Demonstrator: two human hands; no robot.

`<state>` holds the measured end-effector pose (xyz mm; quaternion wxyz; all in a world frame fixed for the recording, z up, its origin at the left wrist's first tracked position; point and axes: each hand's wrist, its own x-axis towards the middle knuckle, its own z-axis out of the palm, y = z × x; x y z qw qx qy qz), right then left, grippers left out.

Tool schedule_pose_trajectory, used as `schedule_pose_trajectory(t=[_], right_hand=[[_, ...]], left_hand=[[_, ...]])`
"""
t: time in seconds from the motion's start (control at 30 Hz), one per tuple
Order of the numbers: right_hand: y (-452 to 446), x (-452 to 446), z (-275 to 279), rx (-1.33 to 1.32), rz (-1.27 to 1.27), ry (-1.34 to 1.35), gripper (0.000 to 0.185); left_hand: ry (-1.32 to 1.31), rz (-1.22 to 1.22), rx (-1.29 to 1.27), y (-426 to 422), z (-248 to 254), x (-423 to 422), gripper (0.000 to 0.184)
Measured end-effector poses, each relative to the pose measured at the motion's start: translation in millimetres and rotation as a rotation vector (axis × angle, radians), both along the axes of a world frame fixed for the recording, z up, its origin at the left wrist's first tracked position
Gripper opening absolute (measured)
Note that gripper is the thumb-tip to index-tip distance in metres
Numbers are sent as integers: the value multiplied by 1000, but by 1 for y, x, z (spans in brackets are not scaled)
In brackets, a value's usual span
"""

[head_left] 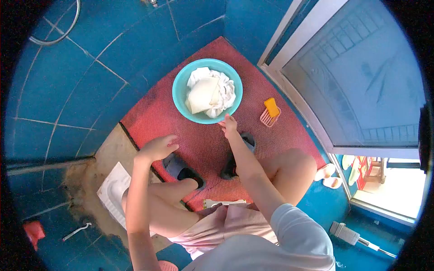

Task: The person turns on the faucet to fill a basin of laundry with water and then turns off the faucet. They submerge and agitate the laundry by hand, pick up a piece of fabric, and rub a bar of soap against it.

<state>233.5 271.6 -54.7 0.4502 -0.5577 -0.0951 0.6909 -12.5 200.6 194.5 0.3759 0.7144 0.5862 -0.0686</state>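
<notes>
A turquoise basin (180, 88) stands on the red mat (280, 137), with white cloth (210, 92) bunched inside it. My right hand (229, 124) grips the basin's near rim, fingers closed over the edge. Lower and to the left, my left hand (159, 147) is held in the air, fingers loosely apart and nothing in them. Right of the basin, an orange bar of soap (271, 107) rests partly on a pink slotted soap dish (270, 118).
A squat toilet (113, 192) lies to the left, with a white brush (77, 231) beyond it. The glass door (352, 81) bounds the right side, slippers (332, 177) by its sill. A long-handled brush (348, 235) lies lower right. Blue tiled walls (81, 81) rise behind.
</notes>
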Motion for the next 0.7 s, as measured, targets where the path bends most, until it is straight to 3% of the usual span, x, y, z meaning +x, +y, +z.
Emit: schedule_pose_trajectory(t=[0.1,0.27,0.33,0.47,0.53,0.67,0.7], right_hand=[[-18,11,0,-128,-63,-161,32],[-68,36,3,-134,-87,-213,25],[-90,48,-1,-38,-8,-232,29],[-115,63,1,-57,99,-458,30],[-127,66,6,-54,72,-491,30],[-124,80,-2,-123,131,-604,30],[-125,79,-4,-145,195,-803,30]], left_hand=[[-29,-53,-38,-12,-28,1,44],[42,-125,-165,-36,-31,21,43],[-133,-84,-183,-36,-44,36,43],[-208,-129,-206,-43,-80,72,41],[-35,-78,-133,-52,-93,91,38],[-22,-109,-95,-88,-129,102,37],[52,-132,-142,-94,-136,104,38]])
